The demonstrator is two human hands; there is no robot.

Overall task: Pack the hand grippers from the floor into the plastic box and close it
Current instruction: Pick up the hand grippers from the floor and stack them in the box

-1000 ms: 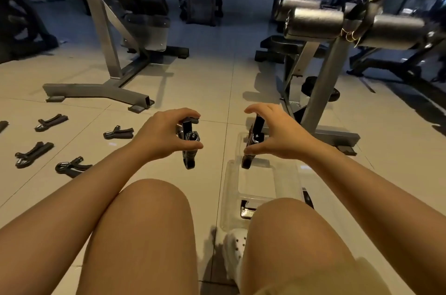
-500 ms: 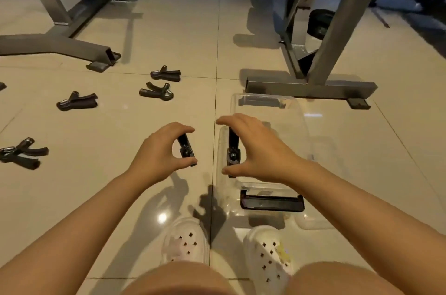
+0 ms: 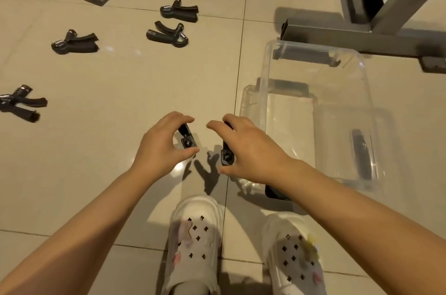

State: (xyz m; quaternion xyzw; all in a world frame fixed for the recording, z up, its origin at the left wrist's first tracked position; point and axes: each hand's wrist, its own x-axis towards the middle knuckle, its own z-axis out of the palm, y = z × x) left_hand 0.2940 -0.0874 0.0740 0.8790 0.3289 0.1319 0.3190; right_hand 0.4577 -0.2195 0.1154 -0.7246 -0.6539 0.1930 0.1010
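A: Setting is noted: a tiled gym floor (image 3: pixel 101 149), with grey machine frames (image 3: pixel 362 33) along the top edge. A clear plastic box (image 3: pixel 357 91) is set open on the floor, right of centre; dark latch parts are seen on it, and nothing else is made out inside.

B: Hands?

A: A black hand gripper (image 3: pixel 187 138) is held in the left hand (image 3: pixel 159 149), fingers curled round it. A second gripper (image 3: pixel 227 155) is held the same way in the right hand (image 3: pixel 253 149). Both are carried above the floor, just left of the box's near corner.

B: Remaining stock?

A: Four loose grippers are counted on the floor to the left: two close together (image 3: pixel 179 11), (image 3: pixel 169 35), one further left (image 3: pixel 74 42), one at the frame edge (image 3: pixel 20 104).

B: Step in hand?

A: Packing is judged early; the held pair is not yet in the box. Next, both hands should be moved right, over the open box, lowered, and the grips released. The lid's position cannot be told with certainty.
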